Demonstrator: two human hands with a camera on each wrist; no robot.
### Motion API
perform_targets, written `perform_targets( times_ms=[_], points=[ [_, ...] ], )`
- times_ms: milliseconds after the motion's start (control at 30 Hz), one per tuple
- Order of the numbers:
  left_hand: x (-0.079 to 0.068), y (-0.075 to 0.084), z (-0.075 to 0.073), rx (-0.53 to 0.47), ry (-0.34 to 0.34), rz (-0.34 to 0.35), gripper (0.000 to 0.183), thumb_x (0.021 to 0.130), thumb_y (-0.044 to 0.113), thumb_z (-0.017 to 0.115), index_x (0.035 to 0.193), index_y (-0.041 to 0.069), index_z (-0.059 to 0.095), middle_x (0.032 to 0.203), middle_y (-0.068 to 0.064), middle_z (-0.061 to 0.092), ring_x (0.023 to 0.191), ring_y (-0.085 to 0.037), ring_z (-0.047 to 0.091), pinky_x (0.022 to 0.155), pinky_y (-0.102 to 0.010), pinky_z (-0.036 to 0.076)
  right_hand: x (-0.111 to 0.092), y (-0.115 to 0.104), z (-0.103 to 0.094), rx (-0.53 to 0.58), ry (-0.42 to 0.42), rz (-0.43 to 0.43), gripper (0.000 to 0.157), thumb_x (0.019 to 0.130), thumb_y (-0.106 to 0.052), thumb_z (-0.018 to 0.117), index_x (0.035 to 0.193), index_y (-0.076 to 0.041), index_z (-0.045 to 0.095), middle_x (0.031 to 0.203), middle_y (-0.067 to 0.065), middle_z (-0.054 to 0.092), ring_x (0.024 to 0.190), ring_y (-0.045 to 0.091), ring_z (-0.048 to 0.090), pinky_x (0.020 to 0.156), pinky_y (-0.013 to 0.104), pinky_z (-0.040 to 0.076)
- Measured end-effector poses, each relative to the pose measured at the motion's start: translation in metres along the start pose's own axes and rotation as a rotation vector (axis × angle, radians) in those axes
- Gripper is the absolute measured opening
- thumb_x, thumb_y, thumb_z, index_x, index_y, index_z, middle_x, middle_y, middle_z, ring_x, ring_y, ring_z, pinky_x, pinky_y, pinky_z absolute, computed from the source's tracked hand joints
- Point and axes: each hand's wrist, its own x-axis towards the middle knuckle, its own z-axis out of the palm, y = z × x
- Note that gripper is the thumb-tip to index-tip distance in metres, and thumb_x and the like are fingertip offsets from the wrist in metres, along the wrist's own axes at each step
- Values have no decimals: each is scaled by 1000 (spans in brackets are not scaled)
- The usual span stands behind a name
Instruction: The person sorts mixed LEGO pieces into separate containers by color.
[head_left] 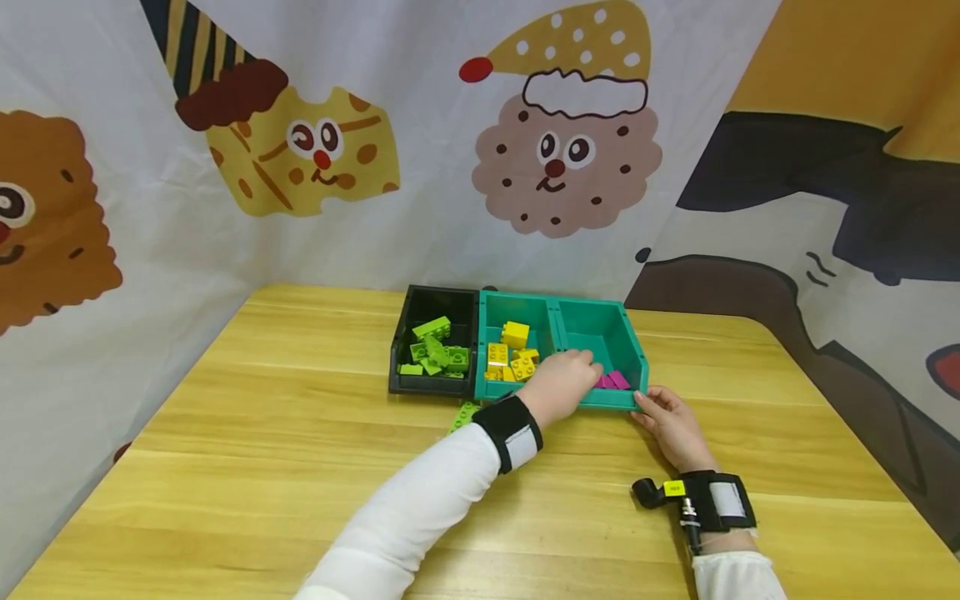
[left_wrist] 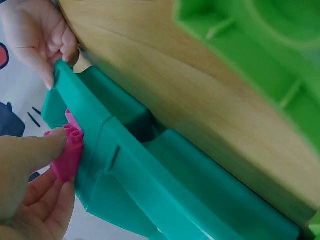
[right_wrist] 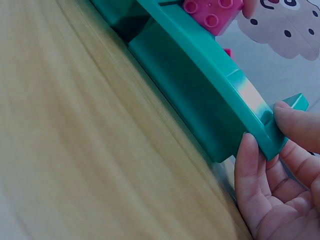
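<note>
My left hand (head_left: 564, 383) reaches over the front edge of the teal bin (head_left: 611, 400), at its right compartment. Between thumb and fingers it pinches a pink toy brick (left_wrist: 69, 160) with round studs, which the right wrist view also shows. More pink bricks (head_left: 617, 380) lie at the front of that compartment. With thumb and fingers, my right hand (head_left: 671, 425) grips the bin's front right corner. Yellow bricks (head_left: 515, 335) lie in the bin's left compartment.
A black bin (head_left: 435, 386) with several lime green bricks (head_left: 450, 358) adjoins the teal bin on the left. One loose green brick (head_left: 463, 417) lies on the wooden table (head_left: 262, 467) near my left wrist. Behind hangs a printed cloth (head_left: 427, 167).
</note>
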Motion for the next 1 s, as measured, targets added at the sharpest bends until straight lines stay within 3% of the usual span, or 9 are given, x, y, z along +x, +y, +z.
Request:
perform_targets(
  times_ms=[333, 533, 700, 867, 1000],
  points=[
    [5, 3, 10, 123, 17, -28, 21, 98, 20, 51, 107, 23, 70, 104, 6, 66, 98, -12, 58, 86, -26, 47, -1, -2, 1, -34, 11, 28, 18, 91, -28, 63, 97, -13, 54, 91, -6, 50, 85, 2, 54, 81, 16, 51],
    [5, 3, 15, 175, 2, -17, 23, 99, 22, 50, 114, 21, 67, 107, 7, 65, 99, -12, 55, 85, -26, 45, -1, -3, 1, -24, 6, 30, 19, 92, -28, 62, 99, -13, 53, 91, -7, 50, 86, 2, 53, 81, 16, 50],
    [5, 2, 15, 165, -15, -9, 23, 99, 23, 51, 113, 21, 68, 110, 7, 64, 101, -12, 55, 87, -25, 44, -2, -2, 1, -8, 7, 13, 16, 92, -25, 61, 97, -13, 53, 91, -6, 50, 85, 2, 53, 80, 17, 51],
    [4, 0, 16, 133, 37, 4, 20, 97, 20, 53, 101, 21, 73, 106, 3, 64, 97, -14, 56, 87, -25, 46, -1, -1, 2, 23, 3, -18, 7, 93, -20, 60, 93, -14, 56, 89, -4, 51, 83, 2, 54, 78, 17, 51],
    [3, -2, 16, 122, 65, 25, 20, 97, 16, 53, 100, 20, 73, 104, 3, 64, 94, -13, 57, 86, -23, 48, -1, 0, 2, 28, -3, -31, 5, 95, -15, 56, 91, -16, 57, 88, -6, 52, 82, 1, 55, 78, 17, 52]
  ],
)
